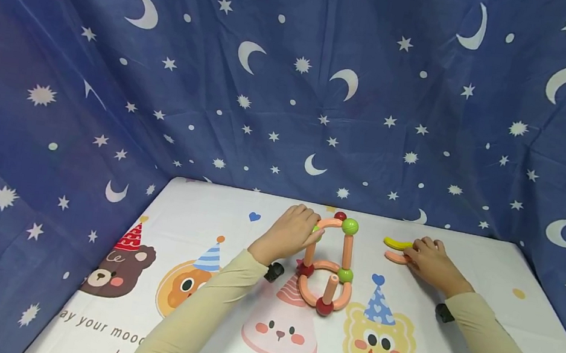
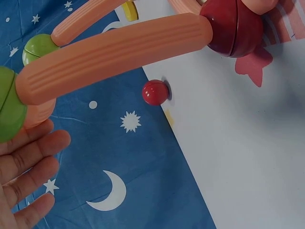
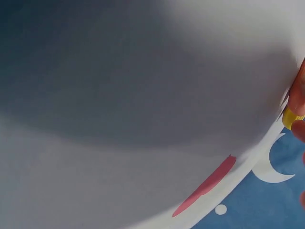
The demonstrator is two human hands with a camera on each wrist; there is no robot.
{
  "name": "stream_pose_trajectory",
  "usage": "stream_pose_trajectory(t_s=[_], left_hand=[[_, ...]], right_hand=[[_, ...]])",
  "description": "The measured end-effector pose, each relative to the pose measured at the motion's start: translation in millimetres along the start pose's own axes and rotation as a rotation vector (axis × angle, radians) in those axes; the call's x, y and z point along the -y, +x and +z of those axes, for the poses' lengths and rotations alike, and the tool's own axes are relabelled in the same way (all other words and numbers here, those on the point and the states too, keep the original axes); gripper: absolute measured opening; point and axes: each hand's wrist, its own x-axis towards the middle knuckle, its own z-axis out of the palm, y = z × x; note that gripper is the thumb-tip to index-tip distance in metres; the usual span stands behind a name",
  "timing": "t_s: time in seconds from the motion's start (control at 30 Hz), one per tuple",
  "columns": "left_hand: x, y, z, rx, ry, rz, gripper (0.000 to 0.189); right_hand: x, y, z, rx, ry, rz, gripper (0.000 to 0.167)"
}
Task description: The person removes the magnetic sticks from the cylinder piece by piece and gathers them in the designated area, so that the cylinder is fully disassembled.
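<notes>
One ball-and-rod frame [image 1: 327, 265], standing on white tablecloth [image 1: 499, 273]. Left hand [image 1: 289, 233] — thumb and fingers gripping its upper-left green ball [image 2: 9, 105]. Right hand [image 1: 433, 266] at curved pink rod [image 1: 395, 257] and curved yellow rod [image 1: 397, 243] — grasp cannot be told. Advised: steady frame lightly, lift one rod alone.

1. The table [image 1: 223, 207] has a white, printed top.
2. The frame [image 1: 347, 251] stands on it.
3. A red ball [image 1: 340, 215] rests near its far edge.
4. A yellow stick [image 1: 396, 243] and orange stick [image 1: 394, 258] lie right of the frame.
</notes>
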Motion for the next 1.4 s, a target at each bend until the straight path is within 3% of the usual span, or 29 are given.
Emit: stream_pose_trajectory(t_s=[0.4, 1.17, 1.4], left_hand=[[0.1, -0.4, -2.3, 0.034, -0.057, -0.019, 0.038], [0.1, -1.1, -2.7, 0.049, -0.046, -0.017, 0.036], [0.3, -2.0, -1.5, 0.023, -0.056, -0.014, 0.036]], right_hand=[[4.2, 7.1, -5.8, 0.033, 0.026, 0.004, 0.016], [3.5, 7.4, -5.6, 0.062, 0.026, 0.021, 0.019], [2.4, 6.0, -7.1, 0.074, 0.022, 0.040, 0.026]])
